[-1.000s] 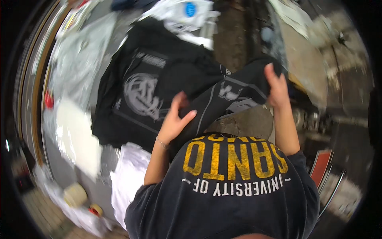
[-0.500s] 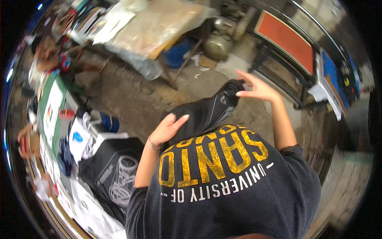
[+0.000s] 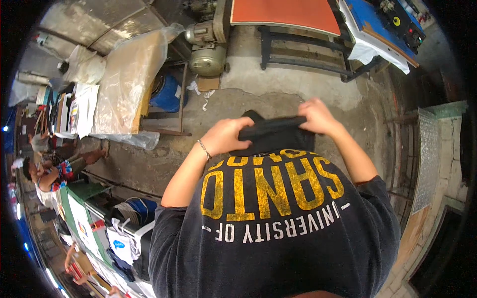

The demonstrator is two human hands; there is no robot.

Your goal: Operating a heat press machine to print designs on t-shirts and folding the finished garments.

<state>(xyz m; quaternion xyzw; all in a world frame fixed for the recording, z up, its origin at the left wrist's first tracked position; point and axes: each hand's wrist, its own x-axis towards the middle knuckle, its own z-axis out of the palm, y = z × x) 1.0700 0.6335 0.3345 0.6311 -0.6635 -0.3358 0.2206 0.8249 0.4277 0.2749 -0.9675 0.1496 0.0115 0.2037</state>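
A folded black garment (image 3: 276, 135) is stretched between my two hands, close in front of my chest. My left hand (image 3: 226, 136) grips its left end, with thumb and fingers closed over the cloth. At the opposite end, my right hand (image 3: 318, 118) pinches the upper corner, slightly blurred by motion. Part of the cloth hangs down behind the held edge, and its lower part meets the outline of my dark printed shirt (image 3: 273, 228).
Ahead stands a table with a red-orange top (image 3: 288, 15); right of it is a blue-topped station (image 3: 377, 25) with white cloth hanging. An air compressor (image 3: 206, 58), a blue drum (image 3: 166, 94) and a plastic-covered table (image 3: 124, 94) stand left. A person (image 3: 54, 174) sits farther left.
My view has swung right, bringing the red-orange table ahead. My right hand has closed on the garment and both hands now hold it stretched level, where before it slanted up to the right.
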